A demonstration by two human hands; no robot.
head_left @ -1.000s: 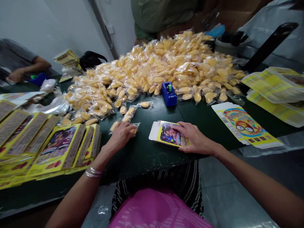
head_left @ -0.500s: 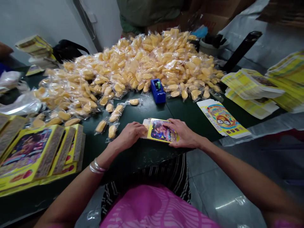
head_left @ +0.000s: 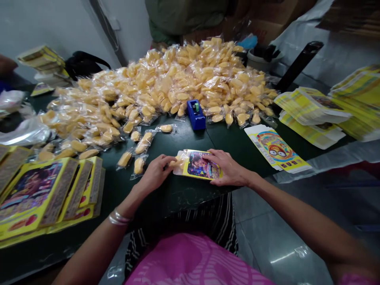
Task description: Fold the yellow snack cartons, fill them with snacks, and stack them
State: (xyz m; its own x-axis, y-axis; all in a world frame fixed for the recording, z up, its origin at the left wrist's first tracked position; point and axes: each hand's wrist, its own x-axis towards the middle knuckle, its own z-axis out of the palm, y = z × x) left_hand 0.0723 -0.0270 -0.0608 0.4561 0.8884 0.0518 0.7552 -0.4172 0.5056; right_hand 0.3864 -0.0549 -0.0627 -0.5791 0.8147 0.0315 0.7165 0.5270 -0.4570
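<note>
A small yellow box (head_left: 203,164) lies on the dark green table at its front edge, its open end with pale flaps facing left. My right hand (head_left: 227,168) grips the box's right end, fingers on top and thumb at the near side. At the open end, my left hand (head_left: 157,172) pinches a wrapped yellow piece (head_left: 178,162), which sits partly in the opening. Several wrapped pieces (head_left: 139,165) lie loose left of the box. Beyond it stands a blue tape dispenser (head_left: 196,115).
A large heap of wrapped pieces (head_left: 178,79) covers the back. Filled-looking yellow boxes (head_left: 32,190) stand at the left. Flat cartons (head_left: 277,149) and stacks of more cartons (head_left: 314,105) lie at the right. A person's arm (head_left: 6,64) shows at the far left.
My left hand has shifted slightly left from the box opening, and more of the wrapped piece and the flap shows. My right hand still holds the box.
</note>
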